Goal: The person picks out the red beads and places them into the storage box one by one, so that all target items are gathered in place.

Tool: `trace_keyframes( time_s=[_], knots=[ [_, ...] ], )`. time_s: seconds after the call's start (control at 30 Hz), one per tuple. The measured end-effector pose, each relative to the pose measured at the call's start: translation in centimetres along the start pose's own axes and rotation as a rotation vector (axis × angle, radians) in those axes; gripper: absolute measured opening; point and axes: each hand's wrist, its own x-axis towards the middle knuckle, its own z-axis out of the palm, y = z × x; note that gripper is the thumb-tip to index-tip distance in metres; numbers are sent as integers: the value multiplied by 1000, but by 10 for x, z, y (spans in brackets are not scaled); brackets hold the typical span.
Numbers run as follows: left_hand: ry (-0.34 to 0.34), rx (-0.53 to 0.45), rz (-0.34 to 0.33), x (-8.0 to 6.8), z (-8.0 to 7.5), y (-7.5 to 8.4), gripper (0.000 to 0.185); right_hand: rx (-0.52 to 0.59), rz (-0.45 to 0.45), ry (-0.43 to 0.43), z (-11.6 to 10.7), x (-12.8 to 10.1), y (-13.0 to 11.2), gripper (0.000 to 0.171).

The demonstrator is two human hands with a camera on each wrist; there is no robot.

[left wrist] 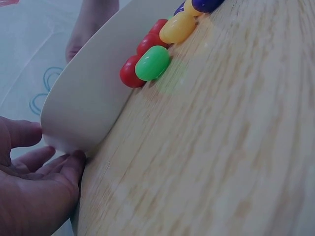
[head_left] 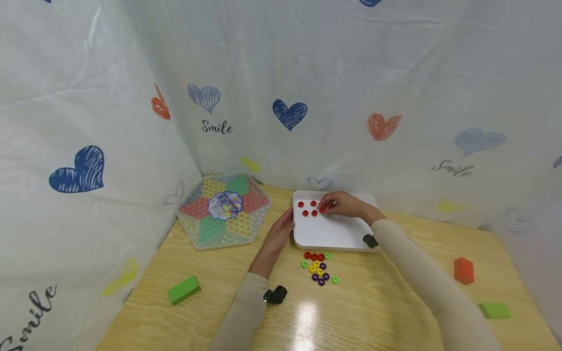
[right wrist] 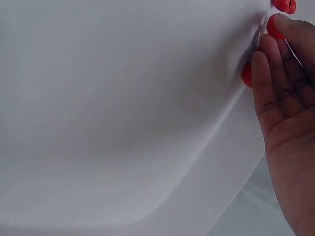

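Observation:
A white tray (head_left: 333, 234) lies on the wooden table, with several red rings (head_left: 307, 208) set in rows at its far left corner. My right hand (head_left: 344, 204) reaches over the tray and pinches one more red ring (head_left: 322, 210) beside those rows. In the right wrist view its fingertips (right wrist: 268, 46) lie on a red ring (right wrist: 272, 28), with the tray (right wrist: 123, 123) beneath. My left hand (head_left: 281, 230) rests with relaxed fingers against the tray's left edge. Its fingers (left wrist: 54, 169) touch the tray corner (left wrist: 83, 108). A loose pile of red, yellow, green and purple rings (head_left: 318, 267) sits just in front of the tray; the same rings (left wrist: 152, 63) show in the left wrist view.
A hexagonal checkers board (head_left: 224, 210) lies at the back left. A green block (head_left: 183, 289) sits front left; an orange block (head_left: 463, 270) and another green block (head_left: 494, 310) sit to the right. White sheets printed with hearts wall the table.

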Motion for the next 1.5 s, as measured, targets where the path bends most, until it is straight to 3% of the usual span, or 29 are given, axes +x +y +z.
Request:
trace_keyframes(
  time_s=[0.4, 0.57, 0.77, 1.27, 1.5],
  knots=[
    [-17, 3, -4, 0, -1, 0, 50, -9, 3, 11, -1, -3, 0, 20],
    [-30, 3, 26, 1, -3, -1, 51, 3, 7, 47, -5, -9, -8, 24],
    [-24, 5, 16, 2, -3, -3, 51, 30, 18, 91, -6, -28, -20, 28],
    [-36, -29, 51, 3, -5, -2, 51, 108, -112, 129, 23, -85, -39, 25],
    [-17, 30, 33, 2, -3, -1, 50, 129, -122, 152, 34, -109, -48, 20]
  ],
)
